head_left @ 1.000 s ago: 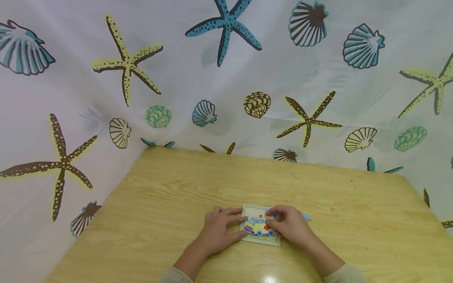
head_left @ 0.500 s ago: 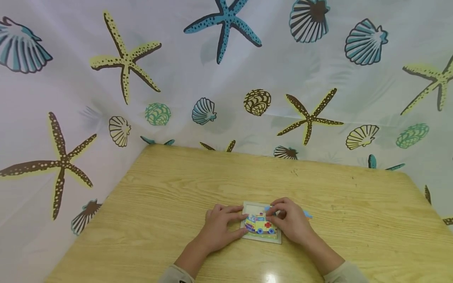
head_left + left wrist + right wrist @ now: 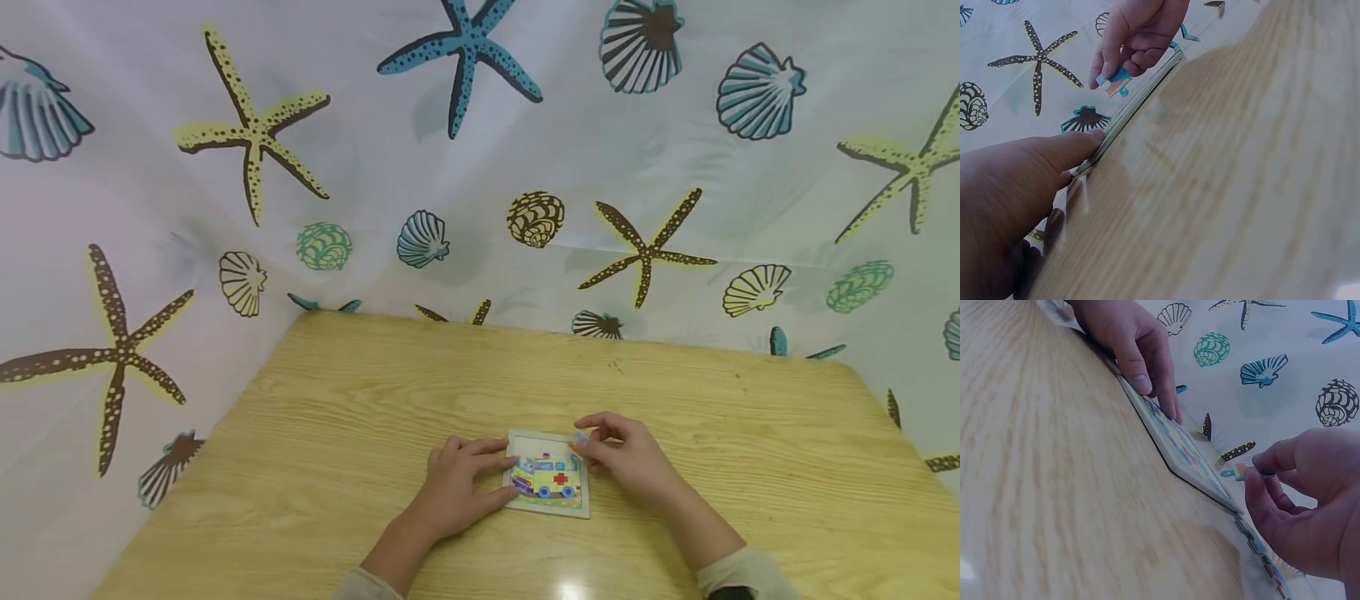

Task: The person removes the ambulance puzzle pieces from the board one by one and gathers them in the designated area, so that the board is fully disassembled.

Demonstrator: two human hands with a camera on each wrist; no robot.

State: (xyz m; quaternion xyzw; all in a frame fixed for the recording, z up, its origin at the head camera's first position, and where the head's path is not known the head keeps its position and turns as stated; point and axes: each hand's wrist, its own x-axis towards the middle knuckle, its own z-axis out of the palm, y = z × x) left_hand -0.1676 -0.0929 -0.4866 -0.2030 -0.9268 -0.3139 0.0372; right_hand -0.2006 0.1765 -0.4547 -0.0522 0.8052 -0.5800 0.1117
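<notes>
A small jigsaw puzzle [image 3: 551,483] showing a yellow ambulance with a red cross lies in a pale tray [image 3: 547,513] on the table. Along the tray's left edge rests my left hand [image 3: 456,492], its fingers spread and fairly straight, fingertips touching the rim and picture. My right hand [image 3: 633,458] pinches a blue and orange puzzle piece [image 3: 1115,82] between thumb and index finger. That piece is held just above the tray's upper right corner, apart from the puzzle. The upper part of the tray shows a bare pale base.
Several more puzzle pieces [image 3: 1260,550] lie in a row by the tray in the right wrist view; my right hand hides them in the head view. The wooden table [image 3: 420,375] ends at a curtain [image 3: 480,175] printed with starfish and shells.
My right hand has left the ambulance's right side and shifted slightly right, now pinching the blue and orange piece. A window section shows where its fingers were. My left hand stays on the tray.
</notes>
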